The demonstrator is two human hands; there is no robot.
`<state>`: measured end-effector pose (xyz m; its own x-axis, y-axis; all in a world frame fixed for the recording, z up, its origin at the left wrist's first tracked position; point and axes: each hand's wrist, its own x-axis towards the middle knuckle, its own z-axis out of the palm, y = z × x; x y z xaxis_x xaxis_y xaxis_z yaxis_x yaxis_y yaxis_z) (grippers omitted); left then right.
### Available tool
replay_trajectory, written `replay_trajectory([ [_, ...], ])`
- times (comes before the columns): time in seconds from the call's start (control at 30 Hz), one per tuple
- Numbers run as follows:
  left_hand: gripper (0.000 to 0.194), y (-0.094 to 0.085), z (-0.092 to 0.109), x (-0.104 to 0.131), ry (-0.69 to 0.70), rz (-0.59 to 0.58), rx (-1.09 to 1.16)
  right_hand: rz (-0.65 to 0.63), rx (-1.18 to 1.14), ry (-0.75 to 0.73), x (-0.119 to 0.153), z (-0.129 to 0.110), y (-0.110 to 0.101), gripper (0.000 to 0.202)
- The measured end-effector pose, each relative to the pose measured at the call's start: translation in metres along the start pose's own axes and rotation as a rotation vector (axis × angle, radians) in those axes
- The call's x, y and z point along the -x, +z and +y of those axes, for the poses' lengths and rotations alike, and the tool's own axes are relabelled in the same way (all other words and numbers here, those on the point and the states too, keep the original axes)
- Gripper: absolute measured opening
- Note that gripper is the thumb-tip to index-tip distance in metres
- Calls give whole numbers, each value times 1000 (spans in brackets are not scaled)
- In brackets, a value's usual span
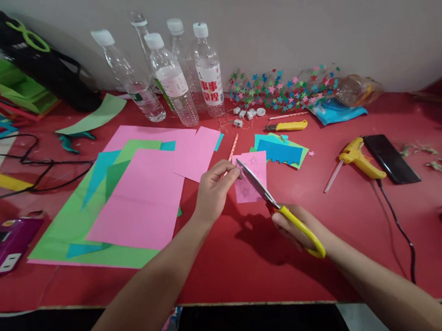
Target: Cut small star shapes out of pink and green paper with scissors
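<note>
My left hand (212, 194) is closed in a pinch above the red table. Its fingertips hold what looks like a small piece of pink paper (241, 169), mostly hidden by the fingers. Yellow-handled scissors (258, 183) are gripped in my right hand (298, 223), with the blades pointing up and left. Their tips lie right beside my left fingertips; the blades look nearly together. Beneath both lies a pink sheet (259, 164) with stars drawn on it in dark lines. A striped pencil (233, 145) rests just behind my left hand.
Pink sheets (140, 196) and green card (59, 237) lie left. Plastic bottles (173, 85) stand behind, near a star-covered bottle (283, 88). Blue paper scraps (280, 151), a yellow cutter (288, 126), a glue gun (360, 158) with its cord and a phone (390, 158) are to the right.
</note>
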<state>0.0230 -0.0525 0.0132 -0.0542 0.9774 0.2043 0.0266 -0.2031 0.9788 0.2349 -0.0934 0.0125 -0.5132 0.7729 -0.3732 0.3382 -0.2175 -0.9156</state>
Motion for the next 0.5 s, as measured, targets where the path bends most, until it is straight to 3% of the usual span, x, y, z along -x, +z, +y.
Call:
replay_trajectory([
  [0.13,19,1,-1,0,-6,13,20,83,-66,-56,-1,-1,-2,52],
  [0.3,17,18,-5,7,-102,-93,49,406,-70,-108,-11,-5,-14,43],
  [0.5,18,44,-8,15,-222,-255,72,439,-133,-74,-16,-4,-29,33],
])
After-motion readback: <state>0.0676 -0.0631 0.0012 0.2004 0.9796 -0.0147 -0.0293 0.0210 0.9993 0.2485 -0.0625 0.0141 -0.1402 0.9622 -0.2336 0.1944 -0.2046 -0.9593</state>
